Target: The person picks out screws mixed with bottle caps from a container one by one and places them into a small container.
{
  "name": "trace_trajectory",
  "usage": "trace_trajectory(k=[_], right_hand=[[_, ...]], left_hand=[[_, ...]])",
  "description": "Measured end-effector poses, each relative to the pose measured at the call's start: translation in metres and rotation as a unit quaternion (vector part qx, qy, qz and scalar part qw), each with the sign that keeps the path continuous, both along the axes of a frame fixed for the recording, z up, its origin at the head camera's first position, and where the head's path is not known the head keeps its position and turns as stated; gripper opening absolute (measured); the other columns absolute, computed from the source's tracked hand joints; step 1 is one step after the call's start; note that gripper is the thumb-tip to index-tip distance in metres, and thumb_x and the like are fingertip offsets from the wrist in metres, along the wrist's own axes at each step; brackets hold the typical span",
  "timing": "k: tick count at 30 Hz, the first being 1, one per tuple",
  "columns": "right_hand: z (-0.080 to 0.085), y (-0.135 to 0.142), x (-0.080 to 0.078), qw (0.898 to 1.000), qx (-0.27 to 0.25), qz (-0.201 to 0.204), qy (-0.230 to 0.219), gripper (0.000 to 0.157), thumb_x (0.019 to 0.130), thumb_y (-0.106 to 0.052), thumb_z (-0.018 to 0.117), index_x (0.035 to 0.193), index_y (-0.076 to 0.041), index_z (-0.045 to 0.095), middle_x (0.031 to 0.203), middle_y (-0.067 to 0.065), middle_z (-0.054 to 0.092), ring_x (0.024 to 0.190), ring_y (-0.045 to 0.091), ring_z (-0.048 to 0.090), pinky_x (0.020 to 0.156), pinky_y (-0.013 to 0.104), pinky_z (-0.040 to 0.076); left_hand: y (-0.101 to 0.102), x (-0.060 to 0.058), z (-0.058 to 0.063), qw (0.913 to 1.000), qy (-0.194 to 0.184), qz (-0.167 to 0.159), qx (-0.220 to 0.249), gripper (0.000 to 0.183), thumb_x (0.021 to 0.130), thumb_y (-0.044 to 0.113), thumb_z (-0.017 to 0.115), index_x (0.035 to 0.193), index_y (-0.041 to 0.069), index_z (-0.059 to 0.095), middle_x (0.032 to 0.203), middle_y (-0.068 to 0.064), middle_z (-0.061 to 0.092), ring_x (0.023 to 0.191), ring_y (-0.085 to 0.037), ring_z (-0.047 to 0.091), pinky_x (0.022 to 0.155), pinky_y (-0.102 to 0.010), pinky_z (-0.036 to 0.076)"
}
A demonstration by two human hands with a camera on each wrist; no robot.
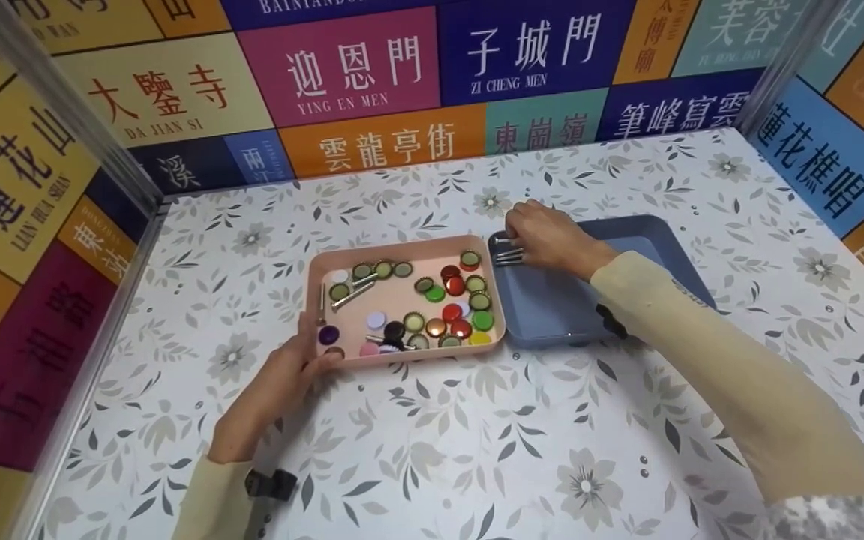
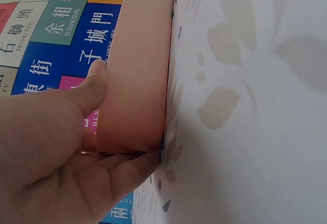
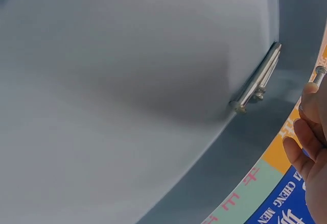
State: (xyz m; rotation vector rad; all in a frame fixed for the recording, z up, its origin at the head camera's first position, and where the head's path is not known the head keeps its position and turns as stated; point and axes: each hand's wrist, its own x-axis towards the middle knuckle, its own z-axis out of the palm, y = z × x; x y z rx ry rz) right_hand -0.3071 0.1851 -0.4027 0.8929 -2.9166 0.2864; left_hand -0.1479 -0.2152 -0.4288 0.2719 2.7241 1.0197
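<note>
My left hand [image 1: 282,382] grips the near left corner of a pink tray [image 1: 402,246]; in the left wrist view its thumb is at the rim and its fingers are against the outer wall. The tray holds many bottle caps [image 1: 455,285] in several colours and a few metal screws [image 1: 355,291]. Over the far left corner of a blue tray [image 1: 559,307] is my right hand [image 1: 548,240]. It pinches a screw [image 3: 320,74], mostly hidden by the fingers. Below it, several screws [image 3: 258,78] lie side by side against the blue tray's wall.
Both trays stand side by side on a table [image 1: 432,442] with a floral cover. Printed panels [image 1: 357,67] wall off its back and sides. A dark strap device [image 1: 273,484] is on the left wrist.
</note>
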Motion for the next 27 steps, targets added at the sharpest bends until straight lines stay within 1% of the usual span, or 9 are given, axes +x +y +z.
trace_trajectory(k=[3,5,6,11,14,18,21,23,27], right_hand=[[-0.0005,0.0025,0.0010,1.000,-0.004,0.002,0.006,0.012,0.082,-0.001,0.068,0.088,-0.003,0.058,0.091,0.015,0.060,0.087,0.033,0.053,0.077,0.048,0.047],[-0.0001,0.0030,0.0017,1.000,-0.002,0.003,0.007,0.011,0.082,-0.001,0.067,0.088,-0.003,0.058,0.090,0.015,0.060,0.086,0.033,0.053,0.077,0.048,0.046],[0.0002,0.0028,0.0018,1.000,0.001,0.002,0.005,0.011,0.083,-0.001,0.067,0.088,-0.003,0.058,0.090,0.015,0.060,0.086,0.033,0.053,0.076,0.048,0.046],[-0.0002,0.0014,0.0022,1.000,0.019,-0.002,-0.007,0.011,0.080,0.002,0.067,0.086,-0.004,0.059,0.089,0.013,0.061,0.085,0.032,0.053,0.075,0.047,0.047],[-0.0014,0.0004,0.0023,1.000,0.025,0.003,-0.013,0.010,0.080,0.002,0.067,0.085,-0.004,0.061,0.088,0.013,0.062,0.085,0.032,0.055,0.074,0.046,0.048],[-0.0034,0.0004,0.0027,0.999,0.033,0.017,-0.021,0.009,0.078,0.002,0.068,0.086,-0.003,0.065,0.089,0.013,0.064,0.085,0.032,0.057,0.075,0.047,0.051],[-0.0046,0.0008,0.0026,0.999,0.038,0.025,-0.026,0.010,0.077,0.002,0.067,0.086,-0.003,0.066,0.089,0.013,0.065,0.085,0.032,0.058,0.074,0.047,0.051],[-0.0046,0.0009,0.0023,0.998,0.040,0.026,-0.030,0.009,0.078,0.001,0.068,0.086,-0.002,0.066,0.089,0.013,0.065,0.086,0.032,0.059,0.075,0.047,0.052],[-0.0041,0.0006,0.0017,0.998,0.045,0.029,-0.043,0.006,0.082,-0.002,0.069,0.088,-0.002,0.067,0.090,0.013,0.065,0.087,0.032,0.059,0.076,0.046,0.053]], left_hand=[[-0.0002,0.0005,0.0001,0.9998,0.015,-0.006,-0.011,0.088,0.103,0.024,0.055,0.160,0.019,-0.013,0.144,-0.029,0.049,0.115,-0.037,0.060,0.105,-0.053,0.043],[-0.0003,0.0005,0.0000,0.9994,0.025,-0.012,-0.019,0.089,0.103,0.024,0.055,0.160,0.017,-0.013,0.139,-0.029,0.052,0.107,-0.035,0.061,0.100,-0.052,0.045],[-0.0002,0.0002,0.0000,0.9995,0.025,-0.012,-0.017,0.089,0.103,0.024,0.055,0.160,0.017,-0.013,0.140,-0.029,0.052,0.106,-0.035,0.061,0.099,-0.052,0.045],[-0.0001,0.0002,-0.0006,0.9997,0.019,-0.011,-0.009,0.089,0.103,0.027,0.054,0.160,0.018,-0.014,0.154,-0.031,0.038,0.122,-0.040,0.058,0.109,-0.055,0.041],[0.0000,0.0005,-0.0012,0.9999,0.007,-0.005,-0.005,0.089,0.103,0.027,0.054,0.160,0.019,-0.015,0.155,-0.030,0.036,0.128,-0.041,0.055,0.113,-0.056,0.038],[-0.0003,0.0014,-0.0017,1.0000,-0.006,0.001,-0.001,0.089,0.103,0.028,0.055,0.160,0.018,-0.013,0.154,-0.031,0.038,0.125,-0.040,0.056,0.112,-0.055,0.039],[-0.0002,0.0008,-0.0024,1.0000,-0.004,0.001,0.000,0.089,0.103,0.027,0.055,0.160,0.017,-0.012,0.154,-0.031,0.037,0.123,-0.039,0.057,0.110,-0.053,0.040],[0.0002,0.0002,-0.0023,1.0000,-0.002,0.001,0.002,0.089,0.103,0.027,0.055,0.161,0.017,-0.012,0.153,-0.031,0.039,0.117,-0.038,0.059,0.106,-0.052,0.042],[-0.0003,0.0006,-0.0015,1.0000,-0.002,0.002,0.005,0.088,0.103,0.027,0.055,0.160,0.016,-0.012,0.153,-0.032,0.039,0.120,-0.039,0.059,0.108,-0.052,0.041]])
